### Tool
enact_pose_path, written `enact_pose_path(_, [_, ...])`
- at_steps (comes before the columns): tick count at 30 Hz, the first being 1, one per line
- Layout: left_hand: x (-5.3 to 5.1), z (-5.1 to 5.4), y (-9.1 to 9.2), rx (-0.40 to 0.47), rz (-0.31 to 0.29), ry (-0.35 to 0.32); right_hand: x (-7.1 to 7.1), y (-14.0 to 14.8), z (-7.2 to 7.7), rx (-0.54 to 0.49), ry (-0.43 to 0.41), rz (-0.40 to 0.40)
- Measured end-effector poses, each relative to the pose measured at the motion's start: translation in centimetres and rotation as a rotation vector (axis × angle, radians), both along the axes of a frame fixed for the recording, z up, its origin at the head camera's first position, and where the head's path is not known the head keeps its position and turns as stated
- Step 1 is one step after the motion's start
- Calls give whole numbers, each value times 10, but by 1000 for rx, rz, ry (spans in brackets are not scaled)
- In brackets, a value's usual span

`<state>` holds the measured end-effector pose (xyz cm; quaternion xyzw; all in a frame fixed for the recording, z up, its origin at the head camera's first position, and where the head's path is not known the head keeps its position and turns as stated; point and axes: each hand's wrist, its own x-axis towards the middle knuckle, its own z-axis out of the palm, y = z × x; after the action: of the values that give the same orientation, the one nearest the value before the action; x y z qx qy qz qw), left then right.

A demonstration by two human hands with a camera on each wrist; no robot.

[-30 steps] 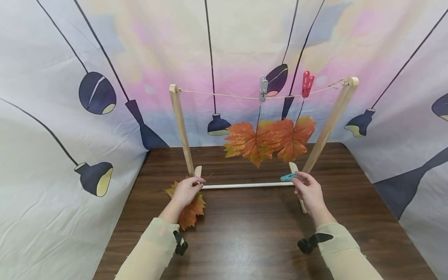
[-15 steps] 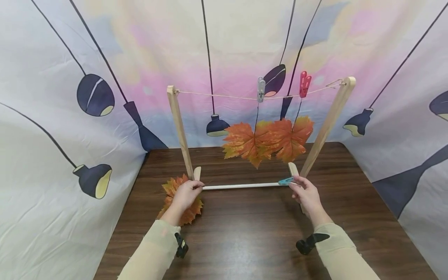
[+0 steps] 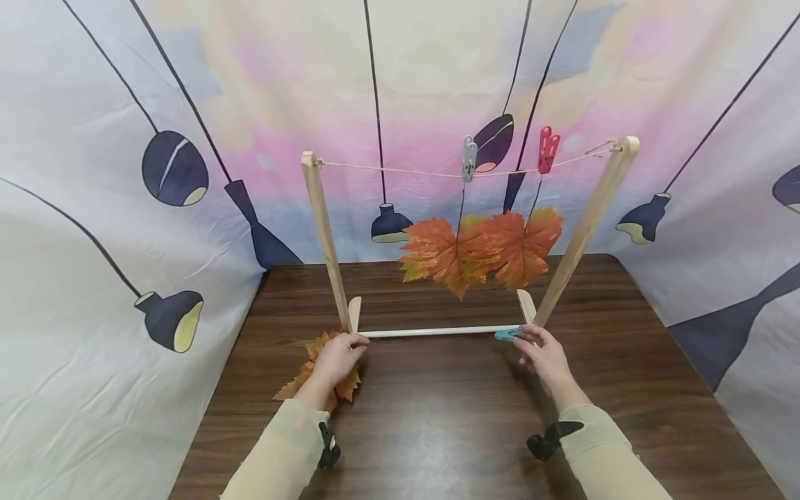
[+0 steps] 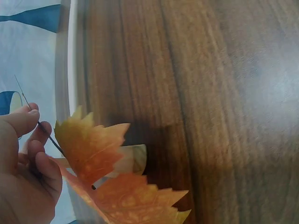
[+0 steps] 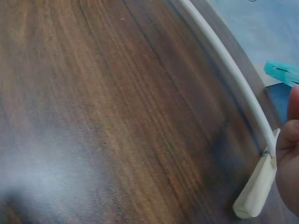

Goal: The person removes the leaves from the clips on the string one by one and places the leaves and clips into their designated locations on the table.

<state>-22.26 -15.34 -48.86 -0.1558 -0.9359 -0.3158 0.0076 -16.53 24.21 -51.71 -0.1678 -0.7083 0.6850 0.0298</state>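
Note:
My left hand [image 3: 337,360] pinches the thin stem of an orange maple leaf [image 4: 96,149] between thumb and fingertip. In the head view, part of that leaf lies hidden behind the hand. A teal clothespin [image 3: 507,334] is held in the fingertips of my right hand [image 3: 545,357], close to the right end of the rack's white bar [image 3: 437,332]. Two more orange leaves [image 3: 523,246] hang overlapping from the string [image 3: 387,169], one under a grey clothespin [image 3: 469,158] and the other under a red clothespin [image 3: 548,150].
Wooden posts [image 3: 587,229] rise at both sides of the rack, with the string tied between their tops. Short wooden feet [image 5: 257,191] support it on the brown table [image 3: 431,417]. Behind hangs a cloth [image 3: 425,69] printed with lamps.
The right hand has lowered the teal clothespin slightly and brought it a bit left. The left hand has shifted a little down, and its leaf has turned. The hanging leaves look unchanged.

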Motion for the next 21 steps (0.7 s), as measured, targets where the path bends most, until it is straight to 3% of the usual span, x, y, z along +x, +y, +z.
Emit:
enact_pose_path(5, [1, -9, 1, 31, -11, 2, -1, 0, -7, 12, -21, 12])
enact_pose_path(21, [2, -28, 5, 136, -1, -82, -1, -5, -27, 70, -89, 58])
